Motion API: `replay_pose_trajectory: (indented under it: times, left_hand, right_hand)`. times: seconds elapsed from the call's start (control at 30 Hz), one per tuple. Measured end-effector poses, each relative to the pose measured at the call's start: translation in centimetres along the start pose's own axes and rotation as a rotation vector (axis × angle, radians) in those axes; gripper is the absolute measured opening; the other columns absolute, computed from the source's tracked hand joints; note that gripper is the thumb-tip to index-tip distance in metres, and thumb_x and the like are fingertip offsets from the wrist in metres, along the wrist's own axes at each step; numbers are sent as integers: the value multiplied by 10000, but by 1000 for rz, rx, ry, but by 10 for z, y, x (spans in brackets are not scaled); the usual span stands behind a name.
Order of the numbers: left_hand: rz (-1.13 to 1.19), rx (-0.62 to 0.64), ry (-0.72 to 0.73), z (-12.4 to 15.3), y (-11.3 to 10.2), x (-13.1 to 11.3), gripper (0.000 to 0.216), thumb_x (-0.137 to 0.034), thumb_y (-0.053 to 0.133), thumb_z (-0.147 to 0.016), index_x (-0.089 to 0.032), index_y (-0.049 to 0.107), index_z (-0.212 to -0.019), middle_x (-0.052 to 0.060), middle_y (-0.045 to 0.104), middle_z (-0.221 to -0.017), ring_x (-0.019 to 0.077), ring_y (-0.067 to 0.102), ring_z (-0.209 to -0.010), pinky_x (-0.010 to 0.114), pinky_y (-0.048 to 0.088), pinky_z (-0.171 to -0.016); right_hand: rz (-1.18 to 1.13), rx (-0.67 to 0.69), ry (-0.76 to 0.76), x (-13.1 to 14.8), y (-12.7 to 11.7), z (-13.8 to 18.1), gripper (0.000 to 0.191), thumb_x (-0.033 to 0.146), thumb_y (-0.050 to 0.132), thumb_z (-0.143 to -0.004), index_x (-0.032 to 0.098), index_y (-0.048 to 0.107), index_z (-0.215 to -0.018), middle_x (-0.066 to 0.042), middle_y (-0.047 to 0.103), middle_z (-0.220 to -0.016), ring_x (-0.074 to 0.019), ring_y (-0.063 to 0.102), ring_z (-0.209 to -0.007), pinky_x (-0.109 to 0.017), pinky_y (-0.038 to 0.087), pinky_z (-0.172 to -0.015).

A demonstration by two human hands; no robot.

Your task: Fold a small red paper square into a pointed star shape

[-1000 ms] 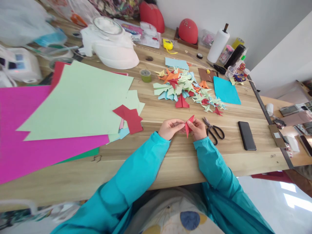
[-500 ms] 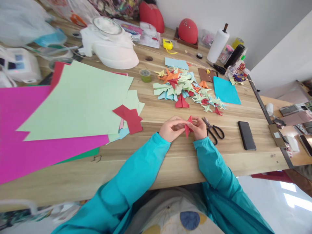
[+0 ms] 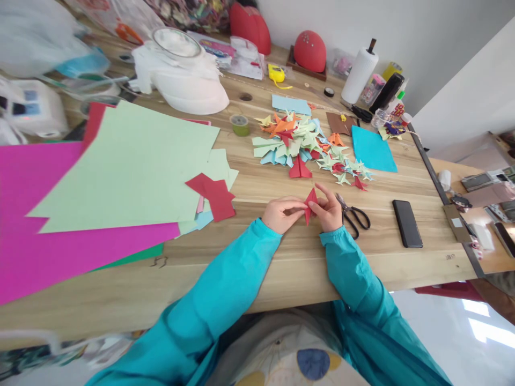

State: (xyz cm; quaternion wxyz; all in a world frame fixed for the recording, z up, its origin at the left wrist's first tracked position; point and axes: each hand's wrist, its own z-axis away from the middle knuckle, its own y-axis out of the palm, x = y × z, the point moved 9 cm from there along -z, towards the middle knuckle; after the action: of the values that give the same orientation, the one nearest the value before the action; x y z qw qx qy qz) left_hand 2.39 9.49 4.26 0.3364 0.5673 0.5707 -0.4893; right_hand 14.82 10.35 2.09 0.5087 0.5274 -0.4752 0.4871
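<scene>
Both hands meet over the surface [image 3: 298,271], with bare wood between them and the near edge. The left hand's [image 3: 284,213] grip pinches the red folded paper [image 3: 310,199]; the right hand [image 3: 329,212] has its thumb on it, index finger lifted, any pinch behind hidden. Scissors [image 3: 354,219] sit close on the right, folded pieces [image 3: 300,140] beyond, red scraps [image 3: 220,198] well left.

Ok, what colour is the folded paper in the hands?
The folded paper is red, best seen in the head view.
</scene>
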Motion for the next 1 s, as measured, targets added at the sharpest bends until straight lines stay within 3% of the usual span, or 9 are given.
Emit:
replay_pose_trajectory:
  times: [0.17, 0.3, 0.43, 0.67, 1.0]
  left_hand:
    - [1, -14, -26, 0, -1, 6, 99, -242, 617, -665, -226, 693, -726, 53, 674, -871, 185, 608, -833, 311, 463, -813]
    - [41, -40, -62, 1, -2, 13, 96, -251, 609, -667, -214, 687, -710, 53, 678, -846, 185, 613, -816, 308, 472, -789]
    - [112, -70, -125, 2, -2, 18, 121, -287, 624, -645, -188, 675, -692, 57, 680, -803, 189, 615, -786, 302, 483, -738]
    - [274, -139, -325, 5, -2, 30, 250, -348, 711, -538, -155, 593, -643, 22, 636, -579, 148, 588, -529, 279, 486, -555]
    - [394, -165, -358, 2, -7, 32, 345, -321, 761, -451, -142, 508, -601, -23, 582, -492, 110, 551, -426, 225, 453, -439]
  right_hand:
    - [43, -20, -3, -3, -3, -1, 331, 325, 665, -601, 206, 639, -909, 33, 600, -593, -81, 484, -448, -232, 419, -458]
    - [48, -1, -3, -6, -2, -1, 175, 330, 673, -597, 198, 668, -710, 7, 627, -590, -99, 511, -447, -262, 451, -473]
    - [12, 32, 6, -5, 2, -1, 182, 335, 677, -598, 196, 664, -714, 19, 604, -507, -101, 511, -413, -256, 440, -441]
    - [-5, 77, 3, -2, 9, 3, 229, 377, 655, -630, 196, 653, -770, 3, 631, -569, -105, 543, -460, -248, 440, -461]
    - [24, 132, -53, -3, 13, 5, 254, 339, 670, -638, 180, 641, -835, -13, 645, -663, -105, 562, -514, -259, 481, -527]
